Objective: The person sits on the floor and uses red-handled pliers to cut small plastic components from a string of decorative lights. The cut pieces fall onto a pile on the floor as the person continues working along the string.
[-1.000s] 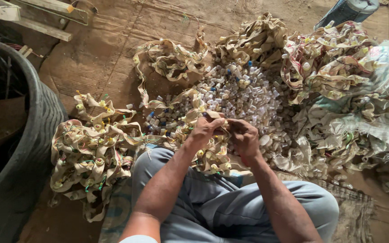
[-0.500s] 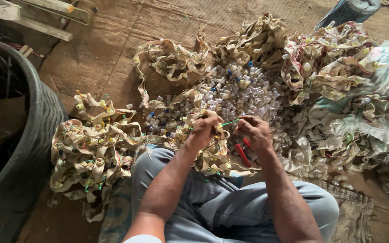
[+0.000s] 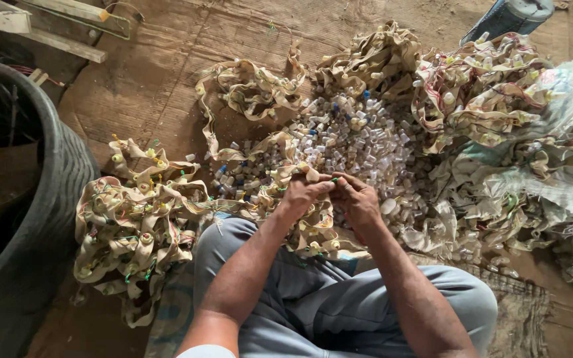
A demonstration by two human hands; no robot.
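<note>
The left hand (image 3: 302, 193) and the right hand (image 3: 356, 199) met fingertip to fingertip just above the person's lap, both closed narrowly in a pinch on a thin green wire (image 3: 333, 179) that showed only as a short bit between them. That visible bit ran roughly left to right, rising slightly toward the right hand; how far it went on under the fingers could not be told. The left hand also lay against a tan fabric strip (image 3: 303, 222) studded with small sockets, which draped from under the hands down over the left knee, its long axis running loosely from the hands toward the person. Both forearms came up from grey trousers (image 3: 313, 305), the knees spread wide. Just beyond the hands lay a heap of small clear and white plastic caps (image 3: 353, 139), a few blue ones among them, spread over the brown cardboard floor covering (image 3: 160, 73). To the person's left a bundle of folded strips with green and red wires (image 3: 134, 232) sat near the knee, touching the strip in work. Further heaps of the same strip lay ahead (image 3: 373, 59) and to the right (image 3: 492, 99), the right one partly on a pale woven sack (image 3: 565, 185). A dark ribbed tub (image 3: 41, 219) stood at the far left, with wooden battens (image 3: 67, 26) at the upper left corner and a blue cylinder (image 3: 509, 16) at the upper right edge.
</note>
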